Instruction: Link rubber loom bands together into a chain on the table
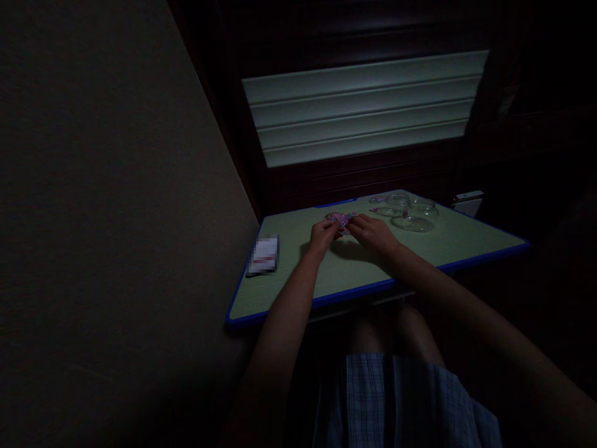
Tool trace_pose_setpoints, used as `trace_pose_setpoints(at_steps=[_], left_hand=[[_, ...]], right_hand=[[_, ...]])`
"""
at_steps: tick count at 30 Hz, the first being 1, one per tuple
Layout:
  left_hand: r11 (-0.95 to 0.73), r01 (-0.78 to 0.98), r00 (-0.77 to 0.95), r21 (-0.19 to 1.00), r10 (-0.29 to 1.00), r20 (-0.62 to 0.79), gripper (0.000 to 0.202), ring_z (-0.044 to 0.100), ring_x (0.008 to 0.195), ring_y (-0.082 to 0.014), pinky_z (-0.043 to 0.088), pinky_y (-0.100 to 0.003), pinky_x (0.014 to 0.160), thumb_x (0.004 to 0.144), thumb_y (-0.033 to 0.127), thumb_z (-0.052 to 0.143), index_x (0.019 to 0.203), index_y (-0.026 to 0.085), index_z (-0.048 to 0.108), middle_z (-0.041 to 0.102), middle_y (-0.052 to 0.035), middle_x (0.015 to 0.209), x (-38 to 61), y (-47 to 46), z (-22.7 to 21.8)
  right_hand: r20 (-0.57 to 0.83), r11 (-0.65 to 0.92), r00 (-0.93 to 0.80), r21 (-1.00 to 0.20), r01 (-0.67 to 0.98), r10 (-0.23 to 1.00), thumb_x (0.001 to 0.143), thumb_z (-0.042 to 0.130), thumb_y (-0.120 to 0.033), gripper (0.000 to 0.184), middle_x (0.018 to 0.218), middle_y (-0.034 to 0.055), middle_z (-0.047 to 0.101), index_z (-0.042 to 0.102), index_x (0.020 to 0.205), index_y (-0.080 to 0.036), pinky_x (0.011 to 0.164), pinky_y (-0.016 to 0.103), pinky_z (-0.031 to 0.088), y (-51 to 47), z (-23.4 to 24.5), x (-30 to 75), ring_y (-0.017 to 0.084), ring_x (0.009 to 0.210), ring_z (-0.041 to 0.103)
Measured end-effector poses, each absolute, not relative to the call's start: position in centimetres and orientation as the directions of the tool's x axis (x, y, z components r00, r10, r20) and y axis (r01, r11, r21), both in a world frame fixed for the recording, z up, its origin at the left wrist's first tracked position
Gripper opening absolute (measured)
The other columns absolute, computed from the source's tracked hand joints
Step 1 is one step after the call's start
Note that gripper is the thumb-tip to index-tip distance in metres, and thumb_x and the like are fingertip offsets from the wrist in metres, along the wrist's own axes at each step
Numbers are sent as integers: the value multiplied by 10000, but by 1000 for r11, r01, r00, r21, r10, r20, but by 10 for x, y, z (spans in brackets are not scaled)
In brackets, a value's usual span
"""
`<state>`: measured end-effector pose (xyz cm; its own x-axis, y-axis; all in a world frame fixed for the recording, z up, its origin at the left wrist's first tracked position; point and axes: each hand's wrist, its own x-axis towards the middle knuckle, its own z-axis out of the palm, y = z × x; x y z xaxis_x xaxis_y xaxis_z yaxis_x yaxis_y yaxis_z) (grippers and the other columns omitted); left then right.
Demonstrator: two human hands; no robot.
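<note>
My left hand (323, 236) and my right hand (370, 230) meet over the middle of the table, fingers closed in pinches. Between their fingertips is a small bunch of pink and purple pieces (342, 218); in this dim light I cannot make out their exact kind. More colourful bits show just behind the fingers. Clear round plastic containers (422, 206) stand to the right of my right hand, with a clear round lid or dish (413, 224) in front of them.
The pale green table (298, 274) has a blue edge. A blurred-out flat object (263, 255) lies at its left side. Small pink pieces (377, 200) lie by the containers. A wall (205, 205) rises close on the left; a slatted panel (368, 109) stands behind.
</note>
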<state>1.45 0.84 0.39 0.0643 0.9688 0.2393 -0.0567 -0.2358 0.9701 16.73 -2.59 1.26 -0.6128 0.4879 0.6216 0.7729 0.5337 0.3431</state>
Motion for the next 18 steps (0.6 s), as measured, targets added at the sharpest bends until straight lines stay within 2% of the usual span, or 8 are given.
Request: trace_pose_setpoints(at_steps=[8,13,15,18], left_hand=[[-242,-74,74,967,966,247,240,534,556,-70,464,-236,615,580,343,677,676,125,645,611,-17,657,14,10,2],[-277,-68,57,958,958,281,215,537,554,-74,468,-230,601,574,304,678,676,117,649,617,-14,646,14,13,-1],[-285,-57,27,957,958,286,202,534,543,-74,465,-227,585,577,292,673,673,116,648,617,-13,641,13,15,-1],[-299,-32,-7,954,954,299,178,533,548,-78,456,-219,569,578,280,668,644,117,643,621,-15,639,12,17,-2]], right_hand=[[569,573,-647,338,747,508,813,438,-172,287,1043,123,536,522,1086,-147,737,287,371,-26,14,166,213,964,457],[556,556,-657,371,744,508,812,426,-157,284,1032,111,550,534,1074,-151,727,284,368,-27,13,165,214,951,464],[590,542,-621,337,770,516,810,426,-162,280,1030,102,553,542,1065,-160,701,273,365,-26,12,165,207,938,470],[682,497,-475,185,848,556,819,413,-184,249,987,92,568,572,1010,-176,653,256,357,-24,11,166,188,888,491]])
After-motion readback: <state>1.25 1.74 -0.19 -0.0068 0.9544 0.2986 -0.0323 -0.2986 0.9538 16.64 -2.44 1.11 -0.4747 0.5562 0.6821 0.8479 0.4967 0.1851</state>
